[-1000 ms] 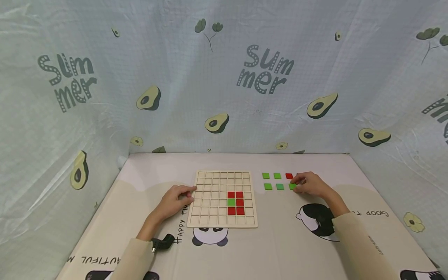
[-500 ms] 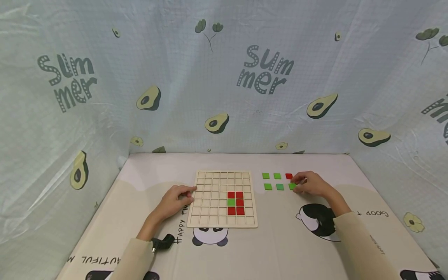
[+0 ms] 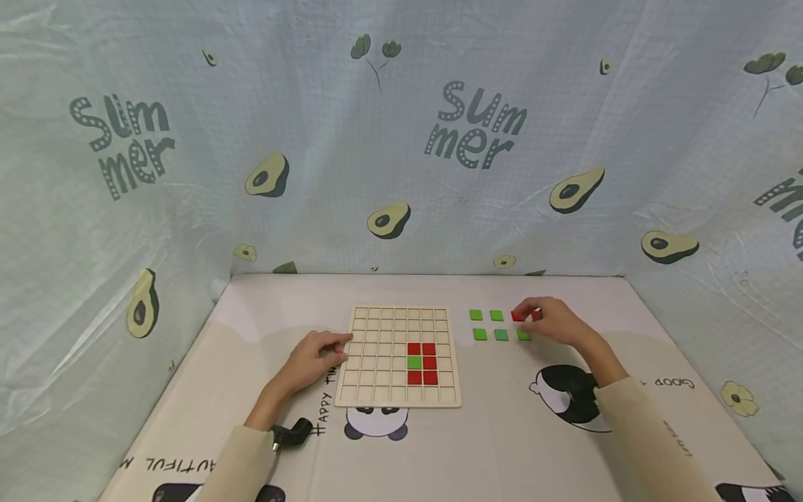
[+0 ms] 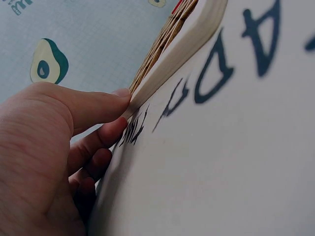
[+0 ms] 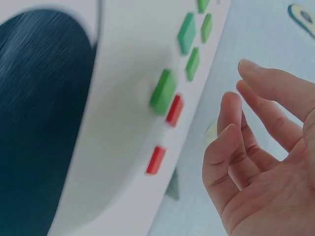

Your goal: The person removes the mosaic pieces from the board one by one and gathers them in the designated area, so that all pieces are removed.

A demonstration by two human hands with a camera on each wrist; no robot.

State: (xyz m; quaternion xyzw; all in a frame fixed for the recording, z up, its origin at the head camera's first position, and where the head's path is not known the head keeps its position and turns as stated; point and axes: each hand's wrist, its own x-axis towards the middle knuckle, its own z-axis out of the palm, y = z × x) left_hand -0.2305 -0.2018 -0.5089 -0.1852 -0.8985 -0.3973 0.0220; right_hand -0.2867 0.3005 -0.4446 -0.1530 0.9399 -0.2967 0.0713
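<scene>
My left hand touches the left edge of a wooden grid board; in the left wrist view its thumb and index finger meet at the board's edge. Several red tiles and one green tile sit in the board's cells. My right hand hovers by the loose tiles right of the board, over two red ones. The right wrist view shows that hand with bent, parted fingers and nothing between them, above a red tile and a green tile.
More loose green tiles lie in two rows between the board and my right hand. The printed cloth covers the table, and a curtain with avocado prints stands behind and at both sides.
My right hand has lifted and shifted slightly away from the near green tile, uncovering it and a red tile at the right. My left hand stays at the board.
</scene>
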